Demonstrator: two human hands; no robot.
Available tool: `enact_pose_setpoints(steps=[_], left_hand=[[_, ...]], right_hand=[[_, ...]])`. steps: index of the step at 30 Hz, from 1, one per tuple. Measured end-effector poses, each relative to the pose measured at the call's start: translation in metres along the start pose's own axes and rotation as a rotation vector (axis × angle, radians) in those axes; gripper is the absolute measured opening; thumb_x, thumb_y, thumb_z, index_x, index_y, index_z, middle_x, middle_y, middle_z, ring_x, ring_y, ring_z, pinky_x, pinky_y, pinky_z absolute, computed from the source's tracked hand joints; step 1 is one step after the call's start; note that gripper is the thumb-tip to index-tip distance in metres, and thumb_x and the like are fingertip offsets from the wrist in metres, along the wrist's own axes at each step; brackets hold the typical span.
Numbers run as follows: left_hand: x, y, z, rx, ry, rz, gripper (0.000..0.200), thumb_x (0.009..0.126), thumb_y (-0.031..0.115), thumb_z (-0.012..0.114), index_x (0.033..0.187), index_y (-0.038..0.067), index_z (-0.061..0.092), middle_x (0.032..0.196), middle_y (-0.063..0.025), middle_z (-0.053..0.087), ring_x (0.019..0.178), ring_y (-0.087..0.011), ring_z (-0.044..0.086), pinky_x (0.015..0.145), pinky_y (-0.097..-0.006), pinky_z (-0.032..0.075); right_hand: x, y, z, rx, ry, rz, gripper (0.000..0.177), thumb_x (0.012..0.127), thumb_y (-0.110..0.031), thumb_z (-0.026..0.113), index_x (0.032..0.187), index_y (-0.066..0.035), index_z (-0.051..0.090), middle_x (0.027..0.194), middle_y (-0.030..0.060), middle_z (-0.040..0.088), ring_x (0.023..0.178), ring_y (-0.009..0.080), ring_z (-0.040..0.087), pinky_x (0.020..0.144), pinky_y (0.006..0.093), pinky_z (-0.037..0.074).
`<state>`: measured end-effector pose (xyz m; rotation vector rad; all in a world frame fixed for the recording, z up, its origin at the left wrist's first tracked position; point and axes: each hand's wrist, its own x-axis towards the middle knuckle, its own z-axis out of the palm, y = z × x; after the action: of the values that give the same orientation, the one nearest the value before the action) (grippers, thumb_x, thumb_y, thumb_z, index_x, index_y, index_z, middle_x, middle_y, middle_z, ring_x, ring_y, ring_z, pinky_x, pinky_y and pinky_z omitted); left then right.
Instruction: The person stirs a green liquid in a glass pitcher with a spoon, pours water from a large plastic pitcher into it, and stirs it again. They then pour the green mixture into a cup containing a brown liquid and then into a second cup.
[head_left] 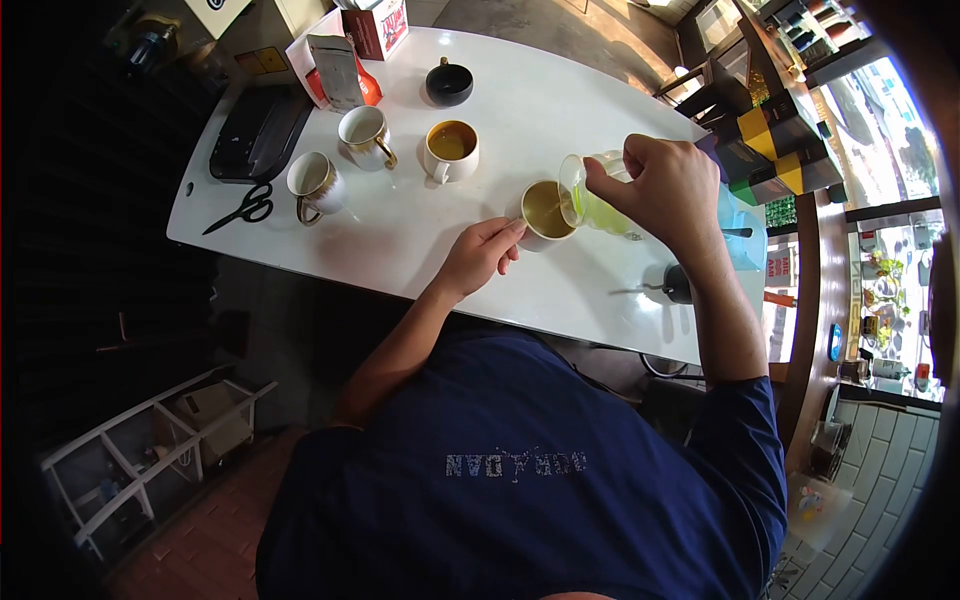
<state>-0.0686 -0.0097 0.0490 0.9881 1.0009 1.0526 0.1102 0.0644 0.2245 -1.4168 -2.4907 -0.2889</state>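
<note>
My left hand (484, 258) is closed on the handle side of a pale cup (532, 242), which stands on the white table. Brownish-yellow liquid shows inside the cup. My right hand (672, 190) is wrapped round a clear, wavy-sided glass (606, 215) with a yellow-green tint. The glass is tilted, its mouth over the cup's right rim, and a thin stream seems to fall into the cup. Just left of them stands a white mug (455, 168) with a yellow-brown inside. Two white mugs with gold handles, one nearer (316, 185) and one farther (362, 135), stand farther left.
Black scissors (252, 207) lie by the white table's (400, 262) left edge, near a black flat device (258, 135). A black cup (449, 84) and a grey pouch (337, 75) stand at the back. Dark boxes (775, 140) and a small dark vessel (679, 284) are on the right.
</note>
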Motion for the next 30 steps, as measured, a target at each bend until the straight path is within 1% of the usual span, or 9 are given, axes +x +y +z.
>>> enact_pose_setpoints(steps=[13,24,26,30], left_hand=[[0.0013,0.0018,0.0008,-0.005,-0.008,-0.027,0.035,0.095,0.030,0.048,0.071,0.006,0.054,0.065,-0.0005,0.053,0.053,-0.0047,0.045,0.050,-0.0192,0.035],[0.0020,0.0019,-0.0024,0.003,-0.002,-0.023,0.035,0.095,0.030,0.048,0.070,0.006,0.054,0.064,-0.0007,0.053,0.053,-0.0048,0.045,0.050,-0.0195,0.035],[0.0025,0.0003,-0.0044,0.007,-0.005,-0.010,0.036,0.093,0.034,0.051,0.074,0.005,0.056,0.064,-0.0003,0.051,0.052,-0.0049,0.043,0.050,-0.0199,0.038],[0.0025,0.0000,-0.0068,0.010,0.000,-0.011,0.036,0.093,0.035,0.051,0.074,0.005,0.056,0.064,-0.0002,0.051,0.052,-0.0048,0.043,0.050,-0.0199,0.038]], right_hand=[[-0.0016,-0.0007,0.0013,0.018,0.045,-0.030,0.046,0.067,-0.050,0.068,0.051,-0.008,0.055,0.039,0.0018,0.046,0.036,0.0191,0.049,0.038,0.0310,0.037],[-0.0001,-0.0027,0.0003,-0.001,0.034,-0.014,0.046,0.067,-0.049,0.069,0.051,-0.008,0.054,0.040,0.0028,0.046,0.038,0.0207,0.050,0.039,0.0322,0.038],[0.0004,-0.0033,-0.0004,0.000,0.031,-0.013,0.046,0.067,-0.049,0.069,0.051,-0.008,0.054,0.040,0.0028,0.046,0.038,0.0208,0.050,0.040,0.0325,0.038],[0.0020,-0.0046,0.0003,0.000,0.030,-0.019,0.046,0.067,-0.049,0.069,0.051,-0.008,0.054,0.040,0.0030,0.046,0.038,0.0211,0.050,0.040,0.0327,0.038]])
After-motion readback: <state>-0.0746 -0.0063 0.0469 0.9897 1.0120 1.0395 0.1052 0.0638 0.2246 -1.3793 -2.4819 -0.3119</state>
